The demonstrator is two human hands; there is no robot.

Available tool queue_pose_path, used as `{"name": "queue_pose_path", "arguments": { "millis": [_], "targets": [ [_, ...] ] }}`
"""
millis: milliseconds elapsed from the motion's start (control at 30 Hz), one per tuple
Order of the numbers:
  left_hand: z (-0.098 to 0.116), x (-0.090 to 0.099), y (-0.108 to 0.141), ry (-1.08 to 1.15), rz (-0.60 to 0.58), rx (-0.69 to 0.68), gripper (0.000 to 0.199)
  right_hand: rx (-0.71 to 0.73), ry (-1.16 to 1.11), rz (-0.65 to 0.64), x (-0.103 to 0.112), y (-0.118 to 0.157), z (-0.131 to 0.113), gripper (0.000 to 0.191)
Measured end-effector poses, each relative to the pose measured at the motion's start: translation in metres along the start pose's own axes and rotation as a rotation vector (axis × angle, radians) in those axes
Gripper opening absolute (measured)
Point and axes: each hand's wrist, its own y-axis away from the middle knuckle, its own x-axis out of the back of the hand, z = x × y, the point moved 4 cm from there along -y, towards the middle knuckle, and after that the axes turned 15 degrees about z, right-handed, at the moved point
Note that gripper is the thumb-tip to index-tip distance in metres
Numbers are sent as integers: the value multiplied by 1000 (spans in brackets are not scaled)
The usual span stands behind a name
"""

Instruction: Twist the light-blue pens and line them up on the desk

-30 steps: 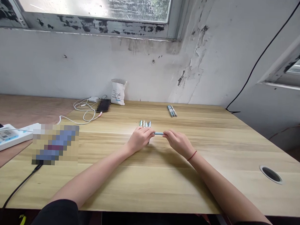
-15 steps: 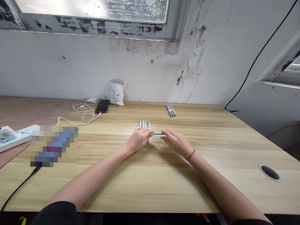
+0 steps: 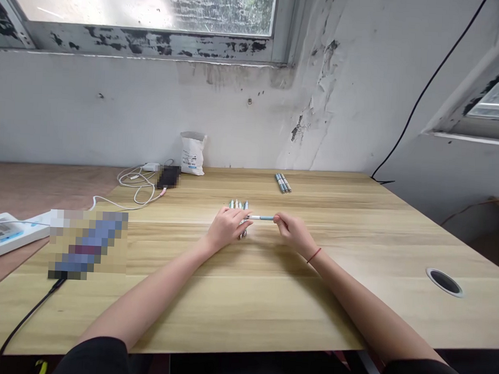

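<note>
Right hand [image 3: 292,233] closed in a fingertip pinch on the end of a slim light-blue plastic pen [image 3: 262,217], held level over the pale wood-grain surface [image 3: 310,316]; left hand [image 3: 227,228] curled at its white tip, grip unclear; risk: a loose pinch drops it onto the short row of pale pens [image 3: 238,204].

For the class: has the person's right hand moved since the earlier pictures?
Yes: the right hand has shifted rightward, away from the cluster of pens, leaving more of the held pen showing.
</note>
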Motion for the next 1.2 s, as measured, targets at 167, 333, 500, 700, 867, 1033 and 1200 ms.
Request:
{"name": "queue_pose_path", "arguments": {
  "millis": [167, 333, 500, 700, 867, 1033, 1200],
  "targets": [
    [-16, 1, 1, 33, 42, 140, 20, -104, -37, 16, 2, -4, 14, 35],
    [-14, -1, 1, 68, 1, 141, 22, 62, -26, -3, 4, -3, 9, 28],
    [-13, 1, 1, 32, 62, 139, 32, 174, 135, -39, 3, -5, 11, 26],
    [-16, -1, 2, -44, 118, 174, 38, -153, 347, 339, 46, -30, 81, 28],
    [-12, -7, 3, -11, 61, 184, 30, -550, 659, 128, 63, -22, 153, 29],
    [-7, -9, 4, -2, 41, 187, 24, -549, 685, 73, 42, -26, 166, 27],
    [-8, -10, 5, 6, 28, 211, 23, -541, 667, 92, 12, -56, 166, 30]
  ]
}}
